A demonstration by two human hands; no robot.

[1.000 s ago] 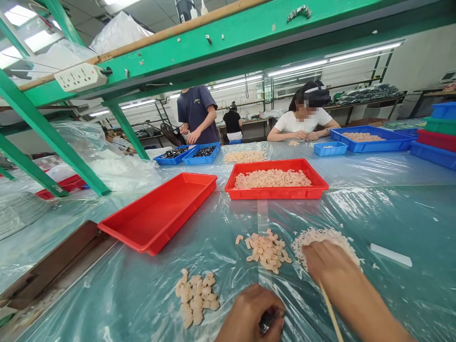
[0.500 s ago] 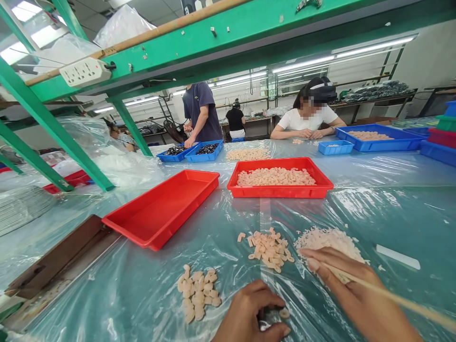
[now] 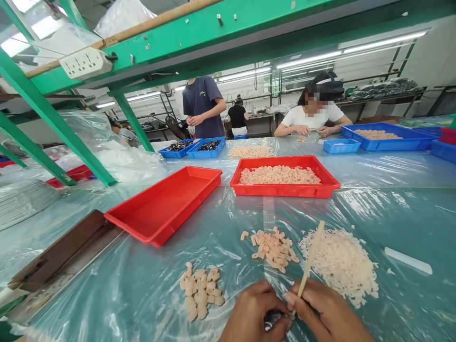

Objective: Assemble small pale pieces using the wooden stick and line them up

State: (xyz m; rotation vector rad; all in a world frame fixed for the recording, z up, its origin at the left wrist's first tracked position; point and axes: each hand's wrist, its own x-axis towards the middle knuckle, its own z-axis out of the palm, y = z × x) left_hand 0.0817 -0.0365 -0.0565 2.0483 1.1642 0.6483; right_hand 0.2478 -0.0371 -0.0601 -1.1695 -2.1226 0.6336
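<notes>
My left hand (image 3: 253, 316) and my right hand (image 3: 322, 311) meet at the bottom of the view, over clear plastic sheeting (image 3: 228, 304). The left hand is closed around a small dark shiny object (image 3: 274, 319), mostly hidden by the fingers. The right hand grips a thin wooden stick (image 3: 311, 259), which points up and away from me, its lower end by the dark object. Three loose piles lie just ahead: pale curved pieces (image 3: 201, 292), cut pinkish pieces (image 3: 272, 249), and white shreds (image 3: 338, 268).
An empty red tray (image 3: 162, 204) sits left of centre, and a red tray (image 3: 285, 190) of pale pieces lies ahead. Blue trays (image 3: 388, 137) stand farther along. Co-workers stand and sit beyond the table. A green rack beam (image 3: 160, 47) with a power strip (image 3: 85, 62) crosses overhead.
My right hand has moved left from the white pile to my left hand. The stick has swung from pointing right to pointing up and away. My head view has shifted slightly.
</notes>
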